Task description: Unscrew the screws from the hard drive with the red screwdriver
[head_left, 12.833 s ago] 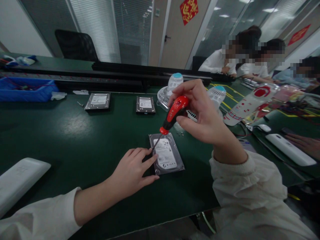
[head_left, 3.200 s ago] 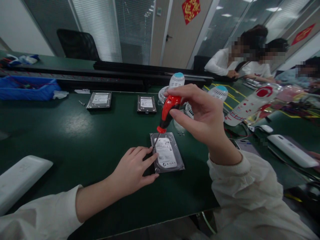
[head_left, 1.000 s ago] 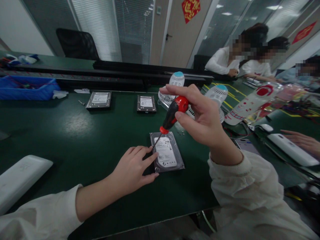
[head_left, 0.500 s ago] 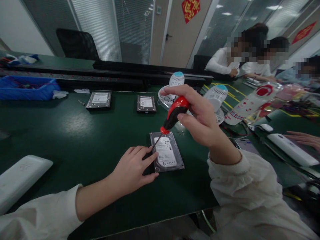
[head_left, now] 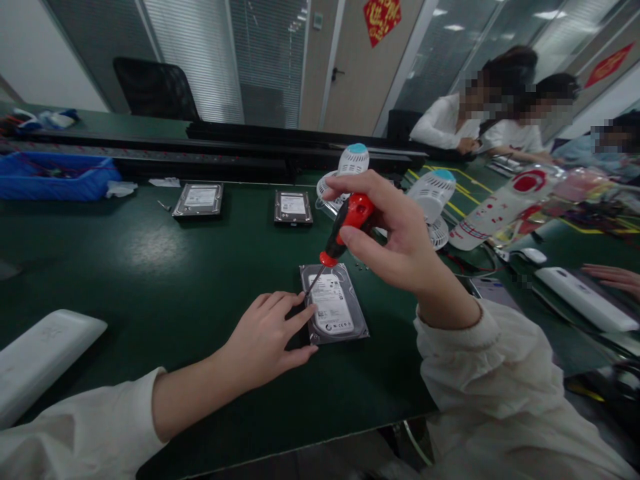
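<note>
Right hand (head_left: 370,223) grasps the red-and-black screwdriver (head_left: 355,212), tip seemingly on the grey rectangular metal hard drive (head_left: 341,305) at two o'clock from the spread left hand (head_left: 265,337), which a slanted slip could jab!

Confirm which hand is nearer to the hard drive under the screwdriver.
Left. The left hand touches the left edge of the hard drive; the right hand is raised off it, up and to the right, gripping the screwdriver.

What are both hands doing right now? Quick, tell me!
Left hand: open, touching the left edge of the nearest hard drive.
Right hand: closed, holding the red-and-black screwdriver.
</note>
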Demonstrator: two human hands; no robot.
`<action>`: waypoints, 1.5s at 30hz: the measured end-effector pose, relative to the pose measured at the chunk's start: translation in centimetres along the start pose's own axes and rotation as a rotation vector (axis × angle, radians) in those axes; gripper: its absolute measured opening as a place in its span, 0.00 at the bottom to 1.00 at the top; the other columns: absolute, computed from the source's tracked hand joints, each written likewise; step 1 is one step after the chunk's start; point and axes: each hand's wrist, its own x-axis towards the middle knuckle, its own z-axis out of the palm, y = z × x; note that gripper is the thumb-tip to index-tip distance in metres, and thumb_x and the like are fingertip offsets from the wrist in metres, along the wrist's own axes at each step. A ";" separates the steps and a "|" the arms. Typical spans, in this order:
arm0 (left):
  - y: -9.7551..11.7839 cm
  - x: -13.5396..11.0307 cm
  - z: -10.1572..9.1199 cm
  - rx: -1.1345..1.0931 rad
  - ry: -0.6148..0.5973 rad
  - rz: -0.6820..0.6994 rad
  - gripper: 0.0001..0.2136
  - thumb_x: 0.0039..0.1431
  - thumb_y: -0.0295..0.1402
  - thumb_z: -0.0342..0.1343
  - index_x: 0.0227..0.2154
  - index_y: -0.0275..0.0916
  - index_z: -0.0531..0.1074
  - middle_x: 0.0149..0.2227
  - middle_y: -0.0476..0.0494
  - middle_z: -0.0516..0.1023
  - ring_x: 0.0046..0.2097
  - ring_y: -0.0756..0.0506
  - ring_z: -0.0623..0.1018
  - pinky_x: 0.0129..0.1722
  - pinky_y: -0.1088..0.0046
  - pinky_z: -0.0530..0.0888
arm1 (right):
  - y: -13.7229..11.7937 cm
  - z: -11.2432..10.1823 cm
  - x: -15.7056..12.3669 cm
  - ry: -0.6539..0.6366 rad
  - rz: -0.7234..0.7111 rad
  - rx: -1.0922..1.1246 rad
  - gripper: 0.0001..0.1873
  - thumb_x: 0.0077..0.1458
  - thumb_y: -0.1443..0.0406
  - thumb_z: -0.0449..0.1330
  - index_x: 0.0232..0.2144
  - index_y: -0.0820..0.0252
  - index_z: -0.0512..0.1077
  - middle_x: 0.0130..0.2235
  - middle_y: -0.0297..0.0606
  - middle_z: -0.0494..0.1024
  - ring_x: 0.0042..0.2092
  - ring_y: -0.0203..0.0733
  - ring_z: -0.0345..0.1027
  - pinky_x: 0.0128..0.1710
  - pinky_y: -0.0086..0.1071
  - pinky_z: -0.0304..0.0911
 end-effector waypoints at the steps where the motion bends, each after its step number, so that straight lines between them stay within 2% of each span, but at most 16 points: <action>1: 0.0 0.0 0.0 0.000 0.000 -0.001 0.25 0.62 0.42 0.66 0.59 0.34 0.76 0.56 0.27 0.79 0.55 0.29 0.78 0.49 0.46 0.79 | 0.0 0.0 0.0 0.014 0.006 -0.008 0.23 0.60 0.66 0.60 0.58 0.57 0.72 0.50 0.42 0.79 0.50 0.47 0.75 0.56 0.46 0.73; 4: 0.0 0.0 0.0 -0.004 0.009 -0.001 0.25 0.62 0.42 0.66 0.59 0.34 0.76 0.56 0.27 0.79 0.55 0.29 0.79 0.49 0.46 0.79 | 0.0 0.1 0.0 0.038 -0.019 -0.027 0.23 0.60 0.68 0.60 0.57 0.57 0.73 0.48 0.41 0.80 0.49 0.45 0.76 0.53 0.44 0.73; 8: -0.1 0.0 0.2 -0.003 0.033 0.014 0.26 0.62 0.42 0.67 0.58 0.34 0.77 0.55 0.27 0.79 0.54 0.29 0.79 0.48 0.47 0.79 | 0.1 0.1 0.0 0.005 -0.029 -0.002 0.26 0.57 0.68 0.57 0.58 0.57 0.72 0.51 0.42 0.79 0.51 0.48 0.74 0.54 0.48 0.72; 12: -0.1 0.0 0.2 -0.005 0.039 0.020 0.26 0.62 0.42 0.67 0.58 0.34 0.77 0.55 0.27 0.79 0.54 0.29 0.79 0.48 0.47 0.79 | 0.1 0.3 0.1 0.040 0.021 0.017 0.21 0.61 0.64 0.61 0.56 0.63 0.74 0.48 0.44 0.80 0.48 0.46 0.75 0.53 0.46 0.72; 14: -0.1 0.0 0.2 -0.007 0.034 0.013 0.26 0.62 0.42 0.67 0.59 0.34 0.76 0.56 0.27 0.79 0.55 0.29 0.79 0.48 0.47 0.79 | 0.1 0.4 0.0 0.062 0.012 0.003 0.20 0.61 0.65 0.63 0.55 0.63 0.75 0.47 0.43 0.81 0.47 0.44 0.75 0.52 0.44 0.73; 20: -0.1 -0.1 0.3 0.006 0.039 0.017 0.26 0.62 0.42 0.67 0.59 0.34 0.77 0.56 0.27 0.79 0.55 0.29 0.79 0.49 0.46 0.80 | 0.1 0.2 0.0 0.020 -0.045 0.033 0.25 0.57 0.70 0.56 0.57 0.60 0.74 0.53 0.42 0.80 0.50 0.46 0.76 0.55 0.47 0.74; 23: -0.1 -0.1 0.3 0.012 0.031 0.016 0.26 0.62 0.43 0.66 0.59 0.34 0.76 0.56 0.27 0.79 0.55 0.29 0.79 0.49 0.46 0.80 | 0.0 0.3 0.0 0.064 -0.045 0.031 0.18 0.61 0.67 0.60 0.53 0.59 0.76 0.52 0.41 0.82 0.50 0.44 0.78 0.55 0.45 0.75; 26: -0.1 -0.1 0.3 0.012 0.017 0.009 0.26 0.63 0.43 0.66 0.59 0.35 0.76 0.56 0.28 0.79 0.55 0.29 0.79 0.49 0.46 0.80 | 0.0 0.3 0.0 0.123 -0.060 0.008 0.14 0.61 0.67 0.63 0.49 0.57 0.78 0.49 0.38 0.84 0.48 0.43 0.79 0.52 0.43 0.75; 31: -0.1 -0.2 0.3 0.015 0.022 0.005 0.25 0.63 0.44 0.66 0.59 0.36 0.76 0.56 0.28 0.79 0.55 0.30 0.79 0.50 0.47 0.79 | 0.3 0.0 0.1 0.054 -0.111 0.030 0.23 0.57 0.69 0.56 0.54 0.62 0.76 0.52 0.44 0.83 0.51 0.47 0.77 0.52 0.45 0.73; 33: -0.1 -0.1 0.3 0.017 0.026 0.006 0.25 0.62 0.43 0.66 0.59 0.36 0.76 0.56 0.29 0.79 0.55 0.30 0.79 0.50 0.47 0.79 | 0.3 0.0 0.1 0.051 -0.120 0.037 0.22 0.59 0.68 0.56 0.54 0.64 0.76 0.52 0.46 0.83 0.52 0.46 0.77 0.53 0.45 0.72; 38: -0.1 0.0 0.2 0.011 0.027 0.014 0.26 0.61 0.42 0.68 0.58 0.34 0.77 0.55 0.27 0.79 0.54 0.29 0.79 0.48 0.47 0.80 | 0.2 0.2 0.1 0.115 -0.074 -0.003 0.17 0.59 0.69 0.59 0.50 0.58 0.78 0.47 0.38 0.84 0.46 0.42 0.78 0.47 0.39 0.73; 42: -0.1 0.0 0.2 0.011 0.028 0.007 0.26 0.61 0.42 0.67 0.58 0.35 0.77 0.56 0.28 0.79 0.55 0.29 0.79 0.49 0.47 0.79 | 0.4 -0.1 0.1 0.050 -0.135 0.019 0.23 0.55 0.67 0.54 0.53 0.59 0.76 0.50 0.41 0.82 0.49 0.47 0.75 0.50 0.45 0.72; 45: -0.1 0.0 0.3 0.013 0.023 0.006 0.26 0.62 0.43 0.67 0.59 0.36 0.76 0.56 0.28 0.79 0.55 0.29 0.79 0.50 0.46 0.79 | 0.4 0.0 0.1 0.027 -0.129 0.008 0.21 0.60 0.64 0.56 0.54 0.60 0.75 0.51 0.43 0.81 0.50 0.47 0.75 0.51 0.47 0.71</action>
